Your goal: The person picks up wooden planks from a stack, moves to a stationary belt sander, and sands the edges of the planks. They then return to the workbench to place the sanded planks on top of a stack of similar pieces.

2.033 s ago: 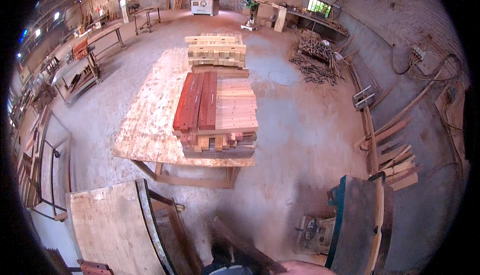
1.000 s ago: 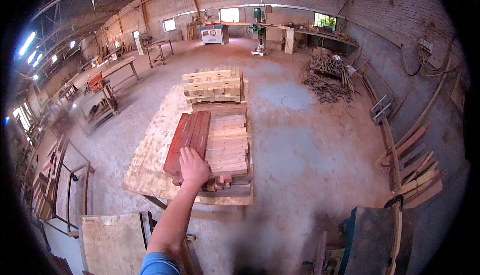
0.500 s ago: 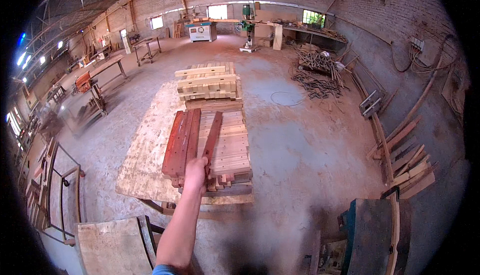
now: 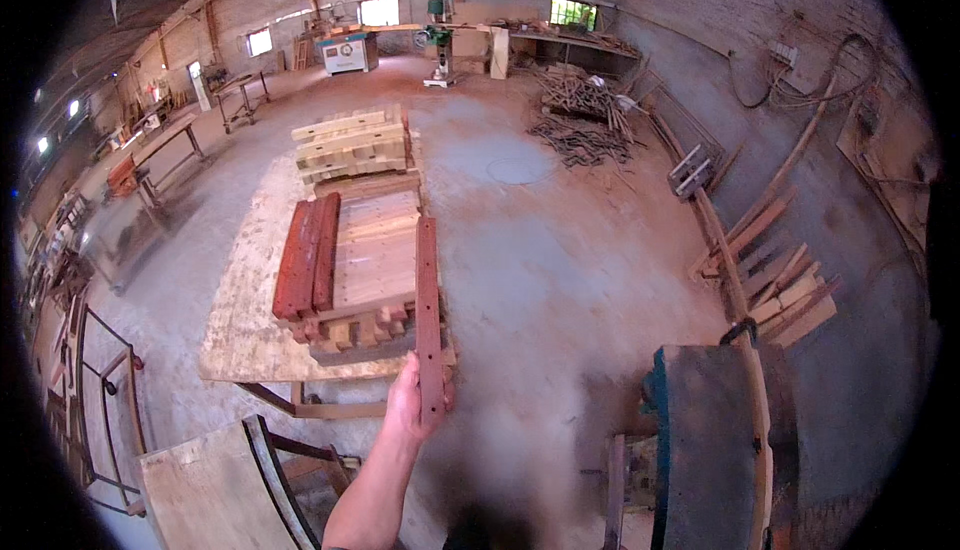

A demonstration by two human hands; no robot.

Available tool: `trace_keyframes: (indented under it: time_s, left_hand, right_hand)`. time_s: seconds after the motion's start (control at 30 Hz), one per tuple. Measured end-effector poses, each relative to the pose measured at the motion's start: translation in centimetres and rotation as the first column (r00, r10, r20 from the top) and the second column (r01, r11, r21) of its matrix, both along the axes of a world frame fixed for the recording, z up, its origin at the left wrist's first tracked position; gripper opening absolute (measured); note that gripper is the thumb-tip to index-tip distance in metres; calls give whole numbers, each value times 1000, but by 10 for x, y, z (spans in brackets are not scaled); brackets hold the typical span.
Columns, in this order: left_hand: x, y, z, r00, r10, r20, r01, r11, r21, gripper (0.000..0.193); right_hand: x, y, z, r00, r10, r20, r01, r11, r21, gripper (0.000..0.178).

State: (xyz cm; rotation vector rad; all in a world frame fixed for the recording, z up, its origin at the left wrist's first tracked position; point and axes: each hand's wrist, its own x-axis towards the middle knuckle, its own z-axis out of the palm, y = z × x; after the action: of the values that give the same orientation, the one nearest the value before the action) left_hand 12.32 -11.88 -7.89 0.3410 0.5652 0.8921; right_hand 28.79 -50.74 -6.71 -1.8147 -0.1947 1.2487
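Observation:
A reddish-brown wooden slat (image 4: 428, 300) with a row of small holes stands out lengthwise ahead of me. My left hand (image 4: 412, 405) is closed round its near end, thumb on the left and fingertips on the right. The slat is at the right edge of a stack of paler slats (image 4: 375, 250); whether it touches the stack I cannot tell. Several red slats (image 4: 307, 255) lie side by side on the stack's left part. All of this rests on a worn plywood board (image 4: 240, 290). My right hand is out of view.
Behind the stack stands another pile of pale wooden pieces (image 4: 350, 147). A flat wooden panel (image 4: 205, 490) is at lower left, and a dark machine table (image 4: 708, 450) at lower right. Timber offcuts (image 4: 790, 295) lean along the right side. A metal frame cart (image 4: 105, 400) stands left.
My left hand has drawn the slat right and toward me, from on top of the stack to its right edge. The view has shifted to the right.

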Motion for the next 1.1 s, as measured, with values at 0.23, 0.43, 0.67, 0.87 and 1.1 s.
trace_keyframes:
  time_s: [0.23, 0.43, 0.67, 0.87, 1.1]
  left_hand:
    - [51, -121, -23, 980, -170, 104, 165, 985, 48, 48]
    - [124, -285, -8, 989, -146, 11, 140, 967, 212, 43]
    - [223, -453, -37, 836, -540, -97, 548, 816, 185, 41]
    - [295, -555, -121, 413, -731, -543, 872, 489, 5, 24]
    - [375, -623, -107, 479, -689, -544, 874, 433, 221, 47]
  right_hand:
    - [27, -106, 4, 999, -7, 42, 10, 997, -81, 11]
    - [79, -244, -10, 995, -99, -28, 101, 992, 73, 9]
    - [119, -395, -36, 936, -346, 59, 324, 915, 240, 11]
    - [110, -477, -20, 857, -502, 116, 487, 863, 133, 12]
    - [91, -530, -35, 799, -558, 224, 555, 828, 81, 16]
